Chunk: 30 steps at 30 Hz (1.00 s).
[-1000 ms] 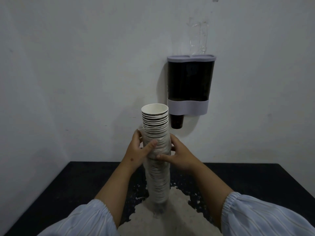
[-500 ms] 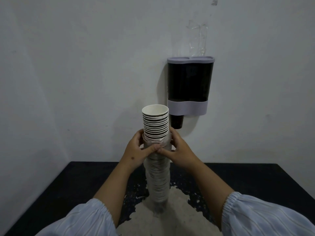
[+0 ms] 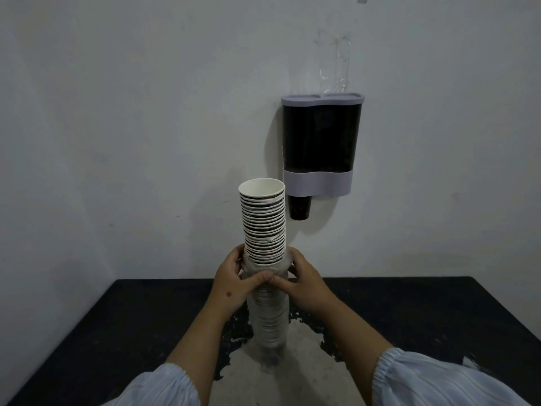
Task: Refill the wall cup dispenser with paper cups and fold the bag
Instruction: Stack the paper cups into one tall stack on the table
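Observation:
A tall stack of paper cups (image 3: 262,221) stands upright in front of me, its upper part bare and its lower part inside a clear plastic bag (image 3: 268,315). My left hand (image 3: 234,281) and my right hand (image 3: 304,284) grip the bunched top edge of the bag on either side of the stack, thumbs meeting at the front. The wall cup dispenser (image 3: 320,145), dark with a lilac lid and band, hangs on the wall up and to the right. One dark cup (image 3: 299,208) pokes out of its bottom.
A black table (image 3: 409,312) with a worn pale patch (image 3: 292,370) lies below the stack. The grey wall (image 3: 146,127) rises behind it. Clear tape remnants (image 3: 335,63) stick to the wall above the dispenser.
Both hands have slid the bag's edge down the stack, so more cups stand bare above them. The stack stays upright in the same place.

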Each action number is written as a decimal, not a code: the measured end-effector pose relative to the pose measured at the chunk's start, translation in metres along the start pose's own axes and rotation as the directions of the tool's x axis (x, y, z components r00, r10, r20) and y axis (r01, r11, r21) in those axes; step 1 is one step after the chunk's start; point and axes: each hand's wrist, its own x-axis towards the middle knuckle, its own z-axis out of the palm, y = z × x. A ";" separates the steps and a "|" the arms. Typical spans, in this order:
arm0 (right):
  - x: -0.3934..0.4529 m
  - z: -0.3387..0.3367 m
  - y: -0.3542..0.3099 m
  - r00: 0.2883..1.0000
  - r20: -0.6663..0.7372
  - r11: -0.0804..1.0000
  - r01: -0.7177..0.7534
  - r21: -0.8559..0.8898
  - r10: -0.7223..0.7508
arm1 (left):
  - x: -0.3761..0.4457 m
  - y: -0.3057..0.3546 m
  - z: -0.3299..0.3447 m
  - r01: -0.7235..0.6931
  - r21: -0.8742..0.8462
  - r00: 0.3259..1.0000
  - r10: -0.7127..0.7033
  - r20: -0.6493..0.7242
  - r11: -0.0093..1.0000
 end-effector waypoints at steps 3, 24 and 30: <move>-0.002 -0.004 0.004 0.994 0.071 0.997 -0.079 -0.022 0.081 | 0.001 -0.001 -0.002 0.030 0.012 0.999 -0.030 0.031 0.999; -0.001 0.001 -0.015 0.943 -0.305 0.978 -0.072 0.198 0.131 | -0.009 0.010 0.023 0.034 -0.105 0.876 -0.080 -0.476 0.994; 0.001 -0.001 -0.016 0.946 -0.306 0.984 -0.059 0.169 0.109 | -0.008 0.009 0.019 0.085 -0.116 0.856 -0.132 -0.499 0.990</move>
